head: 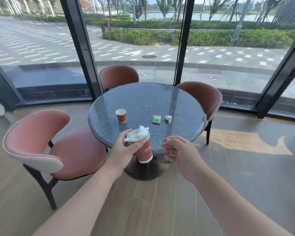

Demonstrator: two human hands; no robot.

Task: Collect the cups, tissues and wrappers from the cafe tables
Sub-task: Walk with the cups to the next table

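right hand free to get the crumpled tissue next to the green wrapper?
Probably yes. The right hand is open and holds nothing, and the crumpled tissue lies beyond it on the round table, beside the green wrapper, with only bare tabletop between.

Tissue-stuffed red cup stack [143,147] — held, tilted.

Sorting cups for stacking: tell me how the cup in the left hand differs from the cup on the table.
The held cup is tilted in the left hand; the table cup stands upright on the table. The held cup is stuffed with tissue; no tissue shows in the table cup. The held cup looks taller. Both are red paper cups.
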